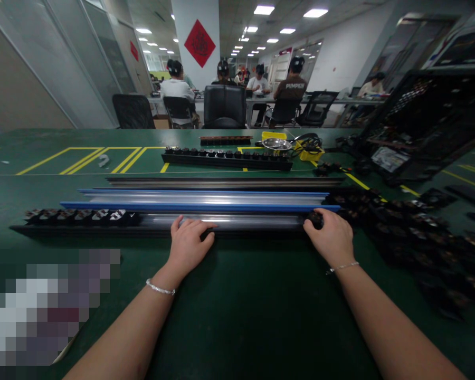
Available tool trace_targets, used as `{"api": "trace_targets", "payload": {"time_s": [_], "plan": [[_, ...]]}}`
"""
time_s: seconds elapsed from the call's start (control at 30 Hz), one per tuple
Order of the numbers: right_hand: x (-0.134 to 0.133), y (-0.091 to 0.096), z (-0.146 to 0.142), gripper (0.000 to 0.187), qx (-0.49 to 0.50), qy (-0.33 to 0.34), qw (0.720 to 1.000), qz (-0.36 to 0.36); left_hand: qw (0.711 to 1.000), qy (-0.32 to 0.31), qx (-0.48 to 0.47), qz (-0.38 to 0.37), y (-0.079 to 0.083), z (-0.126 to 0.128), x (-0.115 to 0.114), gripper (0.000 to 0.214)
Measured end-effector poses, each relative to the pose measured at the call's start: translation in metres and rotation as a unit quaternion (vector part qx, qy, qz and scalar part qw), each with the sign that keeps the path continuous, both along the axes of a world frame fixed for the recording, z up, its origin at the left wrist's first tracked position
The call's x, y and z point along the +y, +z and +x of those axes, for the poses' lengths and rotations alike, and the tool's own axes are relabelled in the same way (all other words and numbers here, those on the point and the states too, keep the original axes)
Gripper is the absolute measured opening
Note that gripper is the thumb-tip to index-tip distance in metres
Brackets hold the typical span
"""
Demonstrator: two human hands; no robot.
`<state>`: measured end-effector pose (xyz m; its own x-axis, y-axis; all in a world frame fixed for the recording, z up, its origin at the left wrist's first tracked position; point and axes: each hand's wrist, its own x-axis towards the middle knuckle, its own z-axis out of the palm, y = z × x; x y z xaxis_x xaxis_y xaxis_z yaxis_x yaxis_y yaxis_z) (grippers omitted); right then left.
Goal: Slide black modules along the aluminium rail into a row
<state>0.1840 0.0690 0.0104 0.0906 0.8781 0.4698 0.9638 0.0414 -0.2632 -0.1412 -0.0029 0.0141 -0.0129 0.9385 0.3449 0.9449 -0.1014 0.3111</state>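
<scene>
A long dark rail [257, 222] lies across the green table in front of me, with a row of several black socket modules [79, 215] seated in its left part. My left hand [189, 244] rests on the rail near its middle, fingers curled over its front edge. My right hand [332, 237] is closed at the rail's right end, its fingertips on a black socket module [315, 218] there. Both wrists wear thin bracelets.
Behind the rail lie blue-edged metal rails [206, 199], a dark rail [225, 182] and a filled socket strip [227, 157]. A heap of loose black modules [419, 232] spreads at the right. A yellow tray with a metal bowl [277, 143] and a black crate [423, 126] stand farther back. Seated people work beyond.
</scene>
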Motion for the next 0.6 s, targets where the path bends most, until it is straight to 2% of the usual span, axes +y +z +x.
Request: {"api": "trace_targets", "payload": {"time_s": [0.4, 0.6], "plan": [[-0.0004, 0.0031, 0.0039, 0.041, 0.004, -0.005, 1.000, -0.016, 1.000, -0.002, 0.003, 0.001, -0.0011, -0.0012, 0.0004, 0.023], [0.0004, 0.0020, 0.0036, 0.040, -0.001, -0.010, 1.000, -0.001, 1.000, -0.002, 0.004, 0.004, -0.0023, -0.0012, 0.0008, 0.022]]}}
